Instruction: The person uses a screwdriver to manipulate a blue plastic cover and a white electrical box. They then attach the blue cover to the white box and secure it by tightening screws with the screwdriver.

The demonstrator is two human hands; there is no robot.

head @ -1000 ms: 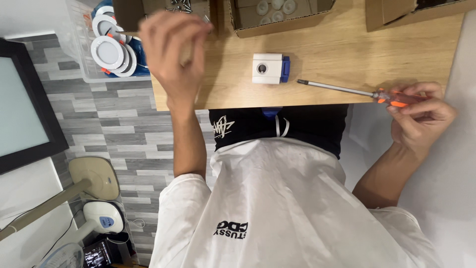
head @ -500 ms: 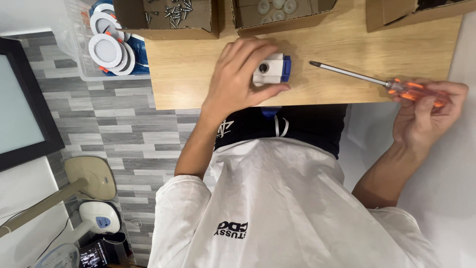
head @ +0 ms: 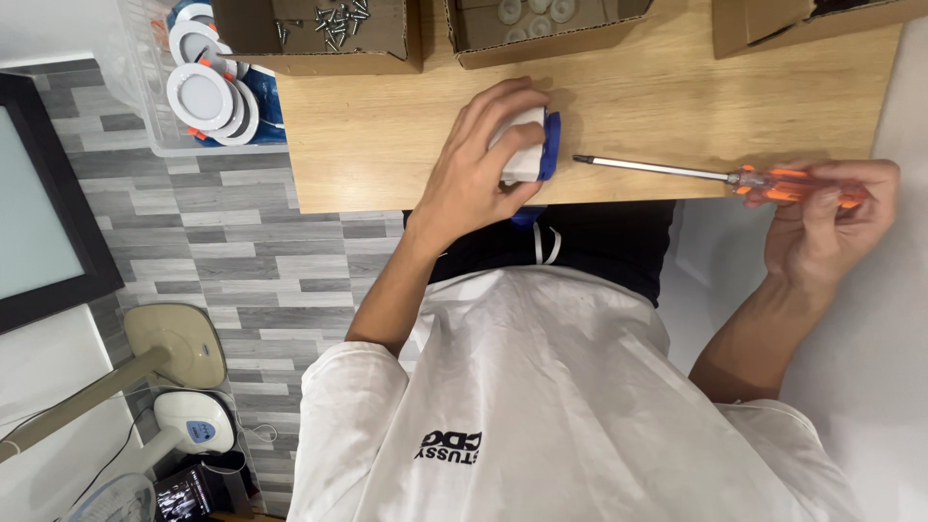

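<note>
White tee (head: 541, 406) is filling the near edge, w/ both arms reaching out from it. R hand (head: 831, 217) is gripping the orange handle of 1 screwdriver (head: 667, 171), fingers curled tight round it, shaft lying level over the wooden table (head: 387, 145). L hand (head: 474, 164) is now clamping down on 1 white-and-blue part (head: 530, 155) at the table's near edge, fingers wrapped over its top. A sec ago that hand was up by the box of screws & the part was sitting free. The driver tip is also pointing closer to the part's blue side now, not touching yet. So the part is being held steady w/ the tool lined up beside it. Further back, 3 cardboard boxes: left box (head: 319, 53) holding loose screws (head: 338, 19), too many to count; middle box (head: 541, 48) showing approx 4 pale discs; right box (head: 802, 29), contents hidden. Off to the left, 1 clear bin (head: 135, 87) is holding approx 3 round white lamps (head: 201, 97).
</note>
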